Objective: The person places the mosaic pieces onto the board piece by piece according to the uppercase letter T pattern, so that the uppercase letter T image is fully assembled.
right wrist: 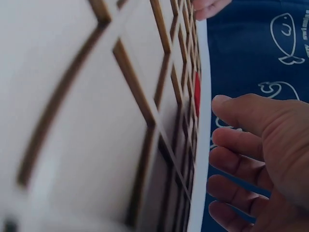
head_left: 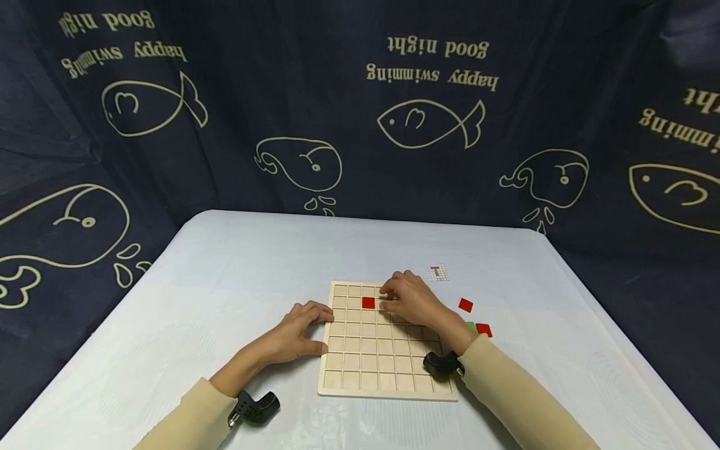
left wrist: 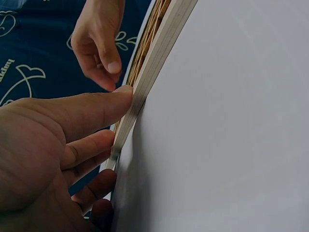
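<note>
A wooden grid board (head_left: 368,362) lies on the table, with one red tile (head_left: 368,302) in a cell of its second row from the back. My left hand (head_left: 292,334) rests against the board's left edge; in the left wrist view the thumb and fingers of that hand (left wrist: 63,140) touch the wooden side (left wrist: 159,48). Over the back part of the board, just right of the red tile, is my right hand (head_left: 413,300), fingers loosely bent. The right wrist view shows the right hand's fingers apart (right wrist: 270,154) with nothing between them, near the red tile (right wrist: 197,94).
Right of the board lie a red tile (head_left: 465,305), a green tile (head_left: 471,325) partly hidden by the right arm, and another red tile (head_left: 484,329). A small card with a printed grid (head_left: 437,272) lies behind them. A dark patterned cloth (head_left: 349,112) hangs behind the table.
</note>
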Demonstrator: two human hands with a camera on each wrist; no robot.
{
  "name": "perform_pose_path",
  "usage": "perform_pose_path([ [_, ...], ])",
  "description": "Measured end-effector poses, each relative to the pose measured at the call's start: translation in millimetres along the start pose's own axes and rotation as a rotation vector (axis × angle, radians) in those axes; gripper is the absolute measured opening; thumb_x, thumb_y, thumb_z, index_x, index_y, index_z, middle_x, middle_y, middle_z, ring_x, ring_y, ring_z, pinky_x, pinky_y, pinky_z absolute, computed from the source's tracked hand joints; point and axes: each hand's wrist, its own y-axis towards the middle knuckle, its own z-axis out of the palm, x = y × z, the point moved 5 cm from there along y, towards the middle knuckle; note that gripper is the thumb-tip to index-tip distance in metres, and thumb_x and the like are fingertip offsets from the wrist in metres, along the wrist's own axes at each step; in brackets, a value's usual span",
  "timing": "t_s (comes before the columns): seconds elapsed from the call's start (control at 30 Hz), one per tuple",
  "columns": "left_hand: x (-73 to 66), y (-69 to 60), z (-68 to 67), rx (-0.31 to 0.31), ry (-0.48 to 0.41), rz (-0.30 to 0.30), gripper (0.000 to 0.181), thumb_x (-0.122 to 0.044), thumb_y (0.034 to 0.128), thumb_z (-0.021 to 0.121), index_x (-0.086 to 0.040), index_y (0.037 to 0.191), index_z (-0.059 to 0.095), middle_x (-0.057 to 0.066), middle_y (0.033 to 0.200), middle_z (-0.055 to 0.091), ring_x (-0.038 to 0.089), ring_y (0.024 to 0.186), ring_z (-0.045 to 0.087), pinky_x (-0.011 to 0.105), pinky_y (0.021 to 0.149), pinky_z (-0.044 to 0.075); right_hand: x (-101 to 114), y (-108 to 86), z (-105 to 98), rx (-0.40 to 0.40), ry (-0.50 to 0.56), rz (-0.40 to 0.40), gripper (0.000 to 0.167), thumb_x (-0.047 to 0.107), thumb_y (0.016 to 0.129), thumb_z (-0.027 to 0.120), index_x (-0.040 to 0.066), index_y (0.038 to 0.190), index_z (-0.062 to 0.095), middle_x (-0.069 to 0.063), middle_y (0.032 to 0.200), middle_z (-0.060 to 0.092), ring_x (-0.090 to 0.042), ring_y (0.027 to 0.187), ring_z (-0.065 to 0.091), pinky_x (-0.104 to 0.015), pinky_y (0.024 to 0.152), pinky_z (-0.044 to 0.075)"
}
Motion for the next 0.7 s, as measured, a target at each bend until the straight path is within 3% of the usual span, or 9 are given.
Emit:
perform_pose_path([
  [0.37, -1.1, 0.2, 1.0, 0.005, -0.003, -0.015, 0.048, -0.021, 0.0750, 0.077, -0.010, 0.119, 0.059, 0.000, 0.134, 0.051, 0.021, 0.119, 0.038, 0.048, 0.101, 0.026, -19, -21.2, -28, -0.102, -0.012, 0.022, 0.028, 0.027, 0.083, 0.070, 0.009, 0.104, 0.070, -0.004, 0.094, 0.062, -0.018, 0.084, 0.048, -0.038, 0.078, 0.037],
  [0.7, -0.9, -0.2, 0.3, -0.001, 0.000, 0.003, 0.049, -0.021, 0.0750, 0.077, -0.009, 0.119, 0.059, 0.002, 0.134, 0.051, 0.022, 0.118, 0.039, 0.051, 0.101, 0.026, -42, -37.8, -38, -0.140, -0.013, 0.104, 0.027, 0.025, 0.084, 0.070, 0.008, 0.105, 0.069, -0.005, 0.096, 0.061, -0.023, 0.091, 0.049, -0.045, 0.084, 0.037],
])
